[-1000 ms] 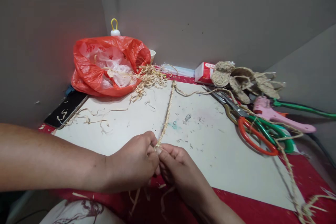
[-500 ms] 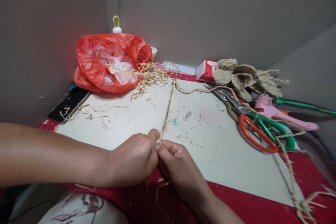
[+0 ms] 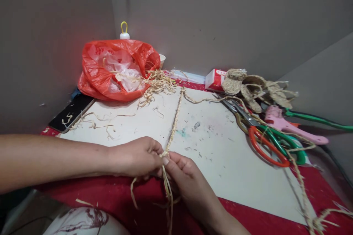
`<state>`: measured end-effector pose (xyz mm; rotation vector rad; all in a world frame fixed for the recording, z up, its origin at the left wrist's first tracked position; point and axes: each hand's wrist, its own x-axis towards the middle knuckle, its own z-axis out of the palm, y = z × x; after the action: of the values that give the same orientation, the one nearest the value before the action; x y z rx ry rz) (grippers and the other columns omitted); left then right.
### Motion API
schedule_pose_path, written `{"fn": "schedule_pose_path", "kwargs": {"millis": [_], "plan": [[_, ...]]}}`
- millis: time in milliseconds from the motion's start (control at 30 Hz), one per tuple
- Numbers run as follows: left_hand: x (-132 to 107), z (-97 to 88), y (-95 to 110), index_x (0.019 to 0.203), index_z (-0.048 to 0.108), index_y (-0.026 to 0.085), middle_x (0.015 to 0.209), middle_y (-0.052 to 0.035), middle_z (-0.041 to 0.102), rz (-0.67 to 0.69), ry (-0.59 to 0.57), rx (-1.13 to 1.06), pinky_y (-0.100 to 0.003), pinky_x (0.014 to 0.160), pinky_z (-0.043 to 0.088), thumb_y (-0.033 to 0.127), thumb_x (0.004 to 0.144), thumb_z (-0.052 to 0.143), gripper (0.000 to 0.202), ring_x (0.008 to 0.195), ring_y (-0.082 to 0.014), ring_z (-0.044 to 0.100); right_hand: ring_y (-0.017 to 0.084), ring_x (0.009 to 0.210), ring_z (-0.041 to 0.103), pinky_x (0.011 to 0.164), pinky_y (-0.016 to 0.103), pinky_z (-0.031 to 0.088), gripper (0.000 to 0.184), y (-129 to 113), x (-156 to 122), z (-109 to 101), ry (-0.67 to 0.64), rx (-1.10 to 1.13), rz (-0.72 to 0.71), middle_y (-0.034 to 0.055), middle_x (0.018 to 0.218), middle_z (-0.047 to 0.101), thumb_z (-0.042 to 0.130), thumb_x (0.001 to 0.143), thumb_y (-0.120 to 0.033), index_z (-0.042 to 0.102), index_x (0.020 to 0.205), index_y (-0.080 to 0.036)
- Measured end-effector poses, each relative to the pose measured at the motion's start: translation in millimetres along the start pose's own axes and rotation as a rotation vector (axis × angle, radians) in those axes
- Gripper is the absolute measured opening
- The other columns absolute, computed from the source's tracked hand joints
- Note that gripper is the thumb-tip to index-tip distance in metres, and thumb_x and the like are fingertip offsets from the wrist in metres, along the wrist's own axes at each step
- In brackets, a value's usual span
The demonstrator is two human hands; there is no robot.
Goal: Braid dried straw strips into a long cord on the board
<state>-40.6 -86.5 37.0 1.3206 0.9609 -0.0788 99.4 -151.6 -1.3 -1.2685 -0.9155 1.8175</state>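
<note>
A thin braided straw cord (image 3: 174, 126) runs from the far edge of the white board (image 3: 237, 176) down to my hands. My left hand (image 3: 145, 156) has its fingers closed at the cord's near end. Against it, my right hand (image 3: 183, 170) pinches the same end between thumb and fingers. Loose straw strands (image 3: 167, 191) hang from the pinch toward the red cloth, and one curls below my left hand. My fingers partly hide where the braid meets the strands.
A red plastic bag (image 3: 116, 93) and a straw heap (image 3: 158, 82) stand at the back left, near a phone (image 3: 71, 113). On the right lie red-handled scissors (image 3: 267, 154), green-handled scissors (image 3: 292, 143), a pink glue gun (image 3: 295, 126) and coiled straw pieces (image 3: 234, 80). More cord trails down the right.
My left wrist has turned and its fist loosened, bringing the hanging strands into sight below the pinch. My right hand stays at the cord's end. The view has shifted slightly.
</note>
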Motion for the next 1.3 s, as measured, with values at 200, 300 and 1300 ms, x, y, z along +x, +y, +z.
{"fn": "schedule_pose_path", "kwargs": {"millis": [200, 300, 1300], "plan": [[4, -0.9, -5, 0.066, 0.047, 0.016, 0.059, 0.0045, 0.043, 0.166, 0.128, 0.203, -0.02, 0.046, 0.027, 0.033, 0.078, 0.048, 0.02, 0.052, -0.0075, 0.036, 0.008, 0.046, 0.03, 0.042, 0.02, 0.025, 0.038, -2, -1, -7, -0.035, -0.086, -0.01, -0.0052, 0.054, 0.04, 0.051, 0.084, -0.055, 0.057, 0.082, -0.017], [3, -2.8, -6, 0.07, 0.048, 0.017, 0.059, 0.0055, 0.043, 0.195, 0.118, 0.179, -0.019, 0.046, 0.027, 0.031, 0.078, 0.049, 0.016, 0.052, -0.007, 0.036, 0.009, 0.048, 0.033, 0.044, 0.02, 0.027, 0.04, -1, 0, -11, -0.066, -0.107, -0.007, -0.0035, 0.059, 0.043, 0.047, 0.087, -0.055, 0.055, 0.081, -0.017], [15, -13.4, -14, 0.072, 0.055, 0.017, 0.048, 0.0066, 0.037, 0.056, -0.079, 0.001, -0.02, 0.037, 0.023, 0.028, 0.076, 0.042, 0.017, 0.038, -0.007, 0.028, 0.01, 0.049, 0.031, 0.046, 0.022, 0.025, 0.028, 4, 6, -12, 0.009, -0.381, 0.017, -0.0053, 0.055, 0.037, 0.042, 0.089, -0.037, 0.053, 0.073, -0.018]]}}
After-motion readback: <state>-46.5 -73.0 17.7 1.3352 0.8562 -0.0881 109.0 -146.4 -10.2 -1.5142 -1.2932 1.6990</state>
